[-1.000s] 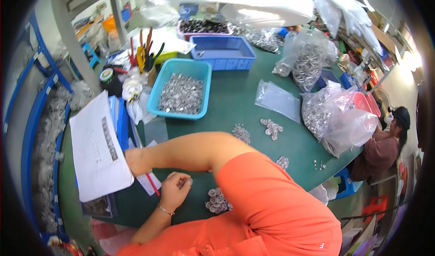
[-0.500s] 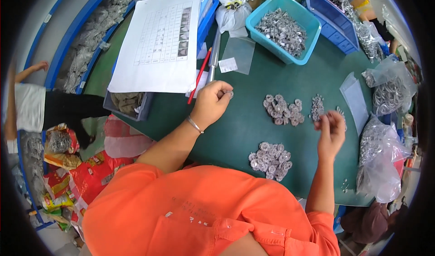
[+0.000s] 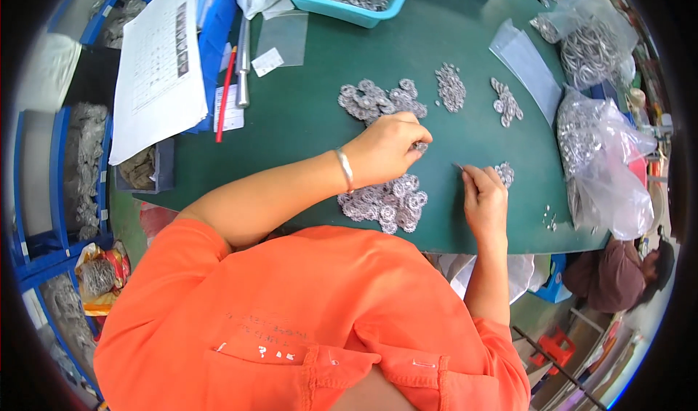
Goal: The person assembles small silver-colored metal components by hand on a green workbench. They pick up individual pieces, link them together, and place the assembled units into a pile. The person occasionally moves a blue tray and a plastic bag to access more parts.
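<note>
My left hand is closed, pinching a small grey metal ring piece between thumb and fingertips. It hovers between a far pile of ringed metal pieces and a near pile of similar pieces. To its right, my right hand is closed, with a small, thin dark piece at its thumb and forefinger; its exact kind is too small to make out. A few round grey pieces show against that hand's outer fingers; I cannot tell whether they are held or lie on the table.
Beyond the hands lie a heap of tiny metal bits and a cluster of small discs. A turquoise bin of metal parts stands at the back. Paper sheets and a red pencil are left; filled plastic bags are right.
The view has shifted. My left hand has moved rightward and nearer, from beside the pencil to between the two ring piles. My right hand has drawn nearer, away from the small heaps.
</note>
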{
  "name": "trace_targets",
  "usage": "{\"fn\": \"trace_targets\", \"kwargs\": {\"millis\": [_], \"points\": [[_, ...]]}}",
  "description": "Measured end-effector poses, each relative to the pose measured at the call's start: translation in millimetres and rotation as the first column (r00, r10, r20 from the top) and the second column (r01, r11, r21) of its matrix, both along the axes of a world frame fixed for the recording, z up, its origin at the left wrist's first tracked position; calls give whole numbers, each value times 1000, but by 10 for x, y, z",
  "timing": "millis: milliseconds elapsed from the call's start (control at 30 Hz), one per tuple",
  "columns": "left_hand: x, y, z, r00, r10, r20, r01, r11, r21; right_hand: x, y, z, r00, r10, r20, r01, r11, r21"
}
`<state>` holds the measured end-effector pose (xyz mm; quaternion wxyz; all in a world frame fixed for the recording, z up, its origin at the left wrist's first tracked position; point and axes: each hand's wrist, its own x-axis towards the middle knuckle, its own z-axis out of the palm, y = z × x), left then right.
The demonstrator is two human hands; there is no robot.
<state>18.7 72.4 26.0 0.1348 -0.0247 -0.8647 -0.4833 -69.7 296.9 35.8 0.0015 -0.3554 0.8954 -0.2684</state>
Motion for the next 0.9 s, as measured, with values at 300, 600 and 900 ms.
{"fn": "trace_targets", "kwargs": {"millis": [300, 600, 900], "points": [[18, 60, -157, 999, 23, 40, -15, 984, -177, 148, -186, -114, 996, 84, 36, -73, 968, -242], [9, 45, -298, 995, 95, -31, -99, 971, -216, 93, -483, -173, 972, 164, -169, -189, 972, -141], [-19, 37, -309, 992, 123, -33, -126, 982, -141, 1, -563, -62, 954, 241, -176, -248, 969, -18]]}}
